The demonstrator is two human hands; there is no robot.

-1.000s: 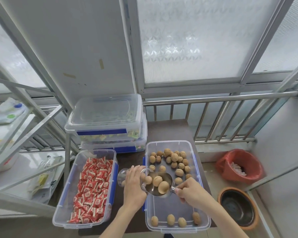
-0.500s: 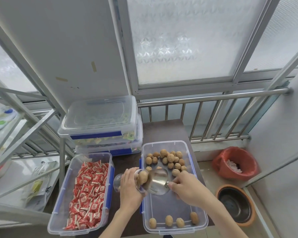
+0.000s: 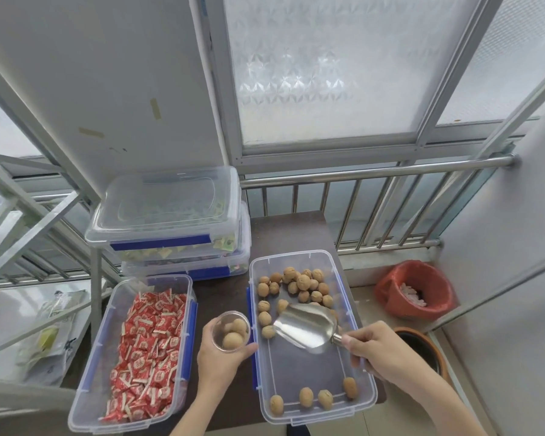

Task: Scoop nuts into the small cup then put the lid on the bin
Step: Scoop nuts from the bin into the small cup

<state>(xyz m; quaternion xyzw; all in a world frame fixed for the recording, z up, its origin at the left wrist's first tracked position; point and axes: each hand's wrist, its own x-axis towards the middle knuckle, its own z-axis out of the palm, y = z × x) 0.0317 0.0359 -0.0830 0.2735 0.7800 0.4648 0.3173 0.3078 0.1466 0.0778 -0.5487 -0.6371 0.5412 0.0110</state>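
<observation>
Nuts that sat in the scoop a second ago now lie in the small cup (image 3: 231,332), which has swung upright from its tipped pose; about three walnuts show inside it. It is held just left of the bin (image 3: 309,335), over the dark table (image 3: 290,228), with the left hand (image 3: 222,361) wrapped around its lower wall from below. To its right the metal scoop (image 3: 306,327) hangs empty over the bin's bare middle, its long axis running from the handle at lower right to the mouth at upper left, toward the cup. The right hand (image 3: 378,357) pinches the handle, fingers curled shut around it. Loose walnuts (image 3: 299,284) cluster at the bin's far end, beyond the scoop's mouth, with a few at the near end. No separate lid for this bin is clearly visible; the closed boxes (image 3: 170,221) stacked behind carry their own. Another scoop would mean reaching away from the person.
</observation>
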